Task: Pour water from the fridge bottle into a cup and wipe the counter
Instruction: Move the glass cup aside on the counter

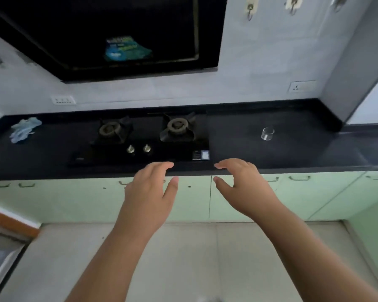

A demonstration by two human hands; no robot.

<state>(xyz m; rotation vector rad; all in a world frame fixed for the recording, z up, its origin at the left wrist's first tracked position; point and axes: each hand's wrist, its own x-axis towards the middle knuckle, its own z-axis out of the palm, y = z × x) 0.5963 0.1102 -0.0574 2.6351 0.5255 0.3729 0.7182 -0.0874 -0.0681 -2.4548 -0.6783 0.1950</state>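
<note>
A small clear glass cup [267,133] stands upright on the black counter [292,149], to the right of the hob. A crumpled light-blue cloth [25,129] lies on the counter's far left. My left hand [150,192] and my right hand [242,186] hover in front of the counter's front edge, side by side, palms down, fingers relaxed and holding nothing. Neither hand touches the counter. No bottle or fridge is in view.
A black two-burner gas hob [144,140] with two knobs sits in the counter's middle, under a black chimney hood [109,35]. Pale green cabinet doors [194,199] run below. Wall sockets and hooks are on the grey tiles. The counter turns a corner at right.
</note>
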